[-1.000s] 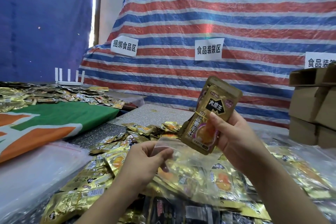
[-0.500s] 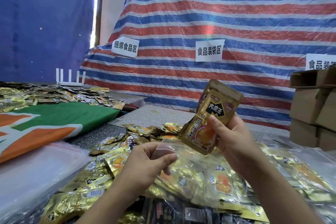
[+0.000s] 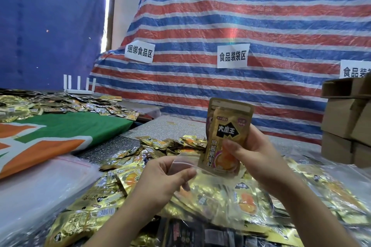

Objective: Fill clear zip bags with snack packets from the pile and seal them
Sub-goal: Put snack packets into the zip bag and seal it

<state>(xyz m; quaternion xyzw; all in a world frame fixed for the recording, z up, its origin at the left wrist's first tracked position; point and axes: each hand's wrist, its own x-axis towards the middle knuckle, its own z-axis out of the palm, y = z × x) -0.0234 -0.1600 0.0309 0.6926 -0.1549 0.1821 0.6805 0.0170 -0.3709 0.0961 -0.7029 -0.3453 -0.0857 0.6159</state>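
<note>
The right hand (image 3: 259, 158) held a gold snack packet (image 3: 227, 136) upright, thumb across its printed face and fingers curled behind it, the bottom edge poised right at the mouth of the clear zip bag (image 3: 202, 184). And the left hand (image 3: 164, 180) was doing the quiet work: thumb and fingertips pinched the near lip of that bag by its zip strip, lifting it so the opening gaped toward the packet, which looked like the reason for both grips. The packet's lower end appeared just inside the lip, though through clear film I couldn't be sure how deep. Some packets seemed to lie in the bag already, hard to tell from the pile (image 3: 124, 166) of gold packets spread beneath both hands on the table (image 3: 172, 126). Off left lay a stack of empty bags (image 3: 40, 182) and a green and orange cloth (image 3: 60, 136); cardboard boxes (image 3: 347, 124) stood right. Nothing blocked the drop, but the limp lip could fold shut.
</note>
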